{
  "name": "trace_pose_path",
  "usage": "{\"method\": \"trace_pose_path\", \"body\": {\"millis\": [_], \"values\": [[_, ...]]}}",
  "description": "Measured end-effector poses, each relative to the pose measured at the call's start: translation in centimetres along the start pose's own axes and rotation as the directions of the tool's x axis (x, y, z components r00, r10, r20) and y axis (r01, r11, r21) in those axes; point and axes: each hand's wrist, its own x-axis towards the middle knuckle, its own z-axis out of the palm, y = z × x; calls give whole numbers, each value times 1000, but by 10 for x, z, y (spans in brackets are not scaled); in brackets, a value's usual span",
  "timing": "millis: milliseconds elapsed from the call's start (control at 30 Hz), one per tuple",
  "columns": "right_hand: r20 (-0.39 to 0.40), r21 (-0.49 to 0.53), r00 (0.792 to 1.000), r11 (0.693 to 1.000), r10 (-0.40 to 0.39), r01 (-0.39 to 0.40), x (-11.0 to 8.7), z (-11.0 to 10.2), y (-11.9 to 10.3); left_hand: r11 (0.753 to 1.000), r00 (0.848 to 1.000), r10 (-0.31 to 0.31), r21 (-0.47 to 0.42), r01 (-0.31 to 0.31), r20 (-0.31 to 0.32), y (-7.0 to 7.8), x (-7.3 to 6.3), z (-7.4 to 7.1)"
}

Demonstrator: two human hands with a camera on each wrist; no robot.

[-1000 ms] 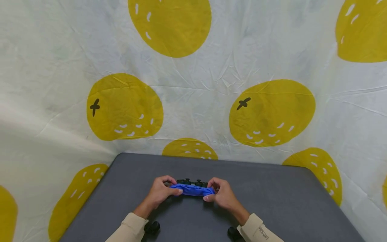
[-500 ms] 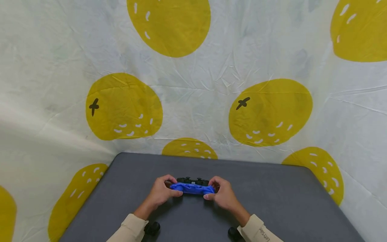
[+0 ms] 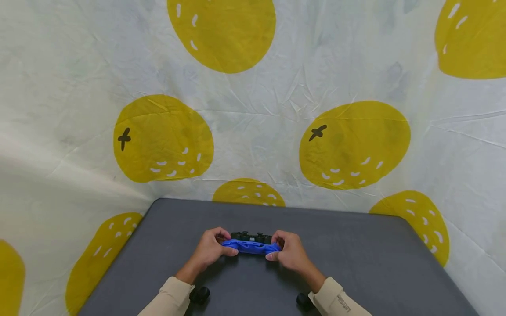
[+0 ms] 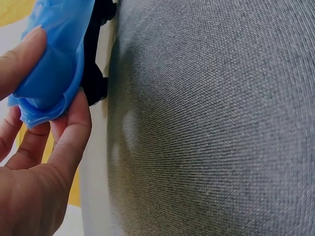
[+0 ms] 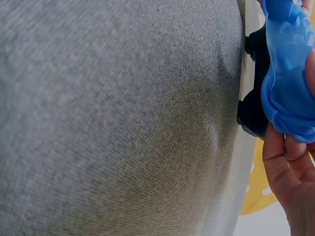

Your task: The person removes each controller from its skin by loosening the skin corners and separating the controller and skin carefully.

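A black game controller (image 3: 251, 237) with two thumbsticks is held above the grey table, its sticks facing away from the person. A blue, soft-looking silicone cover (image 3: 253, 248) is stretched over its near side and both grips. My left hand (image 3: 211, 248) pinches the left end, thumb on the blue cover and fingers at its edge. On the right end, my right hand (image 3: 290, 251) does the same with thumb and fingers. In the left wrist view the cover (image 4: 56, 64) wraps the grip with a loose rim; in the right wrist view the cover (image 5: 290, 83) looks wrinkled.
A grey cloth-covered table (image 3: 356, 254) spreads beneath the hands. Behind it and at the sides hangs a white curtain (image 3: 253, 145) printed with yellow fruit. Dark round devices (image 3: 200, 295) are strapped at the wrists, by the beige sleeves (image 3: 170, 296).
Almost nothing moves. The controller tips very slightly, and the blue cover's near face shifts a little between the hands; both hands keep their grip.
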Motion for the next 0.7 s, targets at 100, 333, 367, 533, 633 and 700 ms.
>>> {"method": "trace_pose_path", "body": {"millis": [100, 333, 367, 533, 633, 700], "values": [[7, 0, 1000, 1000, 13, -13, 1, 0, -1, 1000, 1000, 5, 15, -5, 0, 0, 1, 0], [30, 7, 999, 999, 45, -45, 0, -1, -6, 999, 999, 27, 41, -28, 26, 1, -2, -2], [31, 3, 998, 999, 54, -54, 0, -1, -6, 998, 999, 29, 47, -30, 30, 2, -2, -2], [26, -1, 995, 995, 101, -101, 0, -2, -11, 998, 999, 21, 58, -24, 44, 4, -3, -2], [33, -1, 992, 993, 120, -120, 1, -2, -14, 998, 999, 7, 56, -10, 51, 5, -4, -2], [37, 1, 991, 992, 127, -127, 1, -2, -16, 998, 998, -5, 58, 2, 57, 6, -4, -3]]}}
